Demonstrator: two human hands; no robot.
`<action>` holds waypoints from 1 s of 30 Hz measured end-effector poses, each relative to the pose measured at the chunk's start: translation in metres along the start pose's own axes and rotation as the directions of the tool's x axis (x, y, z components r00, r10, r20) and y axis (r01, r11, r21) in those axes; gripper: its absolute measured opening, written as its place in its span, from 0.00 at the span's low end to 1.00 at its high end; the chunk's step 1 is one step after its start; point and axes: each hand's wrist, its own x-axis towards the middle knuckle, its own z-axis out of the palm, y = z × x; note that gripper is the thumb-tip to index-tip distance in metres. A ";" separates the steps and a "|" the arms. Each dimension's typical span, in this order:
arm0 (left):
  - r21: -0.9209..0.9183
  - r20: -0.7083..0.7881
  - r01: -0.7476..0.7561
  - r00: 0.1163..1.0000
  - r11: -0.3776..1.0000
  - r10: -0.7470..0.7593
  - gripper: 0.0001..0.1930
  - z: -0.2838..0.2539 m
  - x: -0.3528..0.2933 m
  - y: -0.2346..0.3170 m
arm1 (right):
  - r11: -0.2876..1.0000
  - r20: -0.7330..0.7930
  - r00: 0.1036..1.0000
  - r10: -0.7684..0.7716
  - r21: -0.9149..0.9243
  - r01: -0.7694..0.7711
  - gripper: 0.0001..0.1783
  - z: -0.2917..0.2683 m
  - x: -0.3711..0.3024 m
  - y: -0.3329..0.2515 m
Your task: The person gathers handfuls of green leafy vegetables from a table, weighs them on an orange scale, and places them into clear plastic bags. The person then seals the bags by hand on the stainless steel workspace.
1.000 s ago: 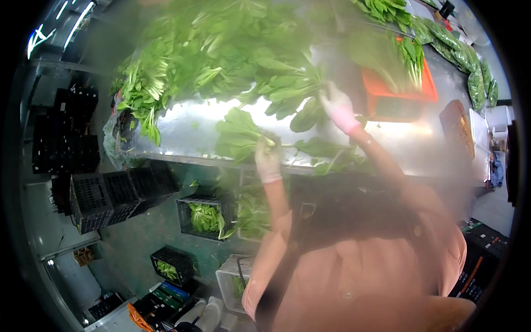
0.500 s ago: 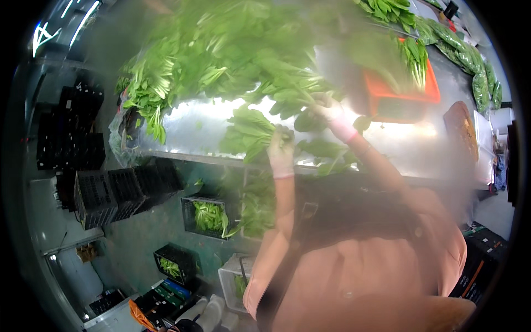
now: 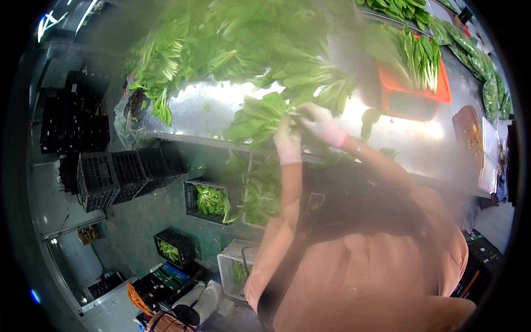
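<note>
My left hand [image 3: 288,143], in a white glove with a pink cuff, is closed around the stems of a bunch of leafy greens [image 3: 255,119]. The leaves fan out to the left above the front of the metal table [image 3: 207,119]. My right hand [image 3: 321,123], gloved alike, meets the left at the stem ends, its fingers closed on the greens there. Exactly what those fingertips grip is partly hidden. Just beyond my hands lies another cluster of loose greens [image 3: 326,80], its pale stems pointing right. A large heap of greens [image 3: 221,33] covers the far left, blurred by haze.
An orange basket [image 3: 409,105] with upright greens stands at the right. Bagged greens [image 3: 470,58] line the far right, near a brown board [image 3: 468,133]. Black crates [image 3: 98,182] stack on the floor at left; another crate [image 3: 191,202] holds greens below the table edge.
My right hand has come away from the cluster of loose greens and moved down-left to my left hand. The left hand still holds its bunch. The whole view has shifted slightly.
</note>
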 end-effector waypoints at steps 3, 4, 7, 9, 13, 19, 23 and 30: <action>-0.220 0.005 0.105 0.994 0.970 -0.106 0.10 0.004 0.000 0.004 | 1.000 0.006 1.000 0.003 -0.026 -0.003 0.11 0.000 -0.003 0.006; -0.424 -0.009 0.197 0.975 0.884 -0.222 0.10 0.010 -0.002 0.010 | 0.997 0.014 0.999 -0.037 -0.067 0.038 0.12 0.000 -0.004 0.008; -0.356 -0.181 0.082 0.971 0.931 -0.155 0.11 0.020 -0.006 0.025 | 0.966 0.038 0.989 0.142 -0.221 -0.131 0.14 -0.002 -0.011 0.011; -0.323 -0.168 0.066 0.978 0.944 -0.126 0.11 0.018 -0.006 0.034 | 0.964 0.050 0.989 0.140 -0.236 -0.125 0.16 -0.002 -0.012 0.015; -0.213 -0.162 0.070 0.981 0.975 -0.106 0.09 0.013 -0.002 0.032 | 0.952 0.096 0.995 0.004 -0.306 0.026 0.19 -0.006 -0.006 -0.008; -0.295 -0.131 0.077 0.984 0.952 -0.120 0.13 0.007 0.001 0.022 | 0.902 0.100 0.934 0.343 0.244 -0.357 0.12 0.006 0.007 0.006; -0.070 -0.065 -0.039 0.997 0.997 0.035 0.17 -0.008 0.000 0.005 | 0.872 0.110 0.915 0.387 0.279 -0.402 0.12 0.007 0.015 0.001; 0.038 -0.037 0.080 0.996 0.996 -0.079 0.12 -0.014 0.001 -0.007 | 0.971 0.208 0.949 0.237 -0.020 -0.238 0.15 0.006 0.017 0.006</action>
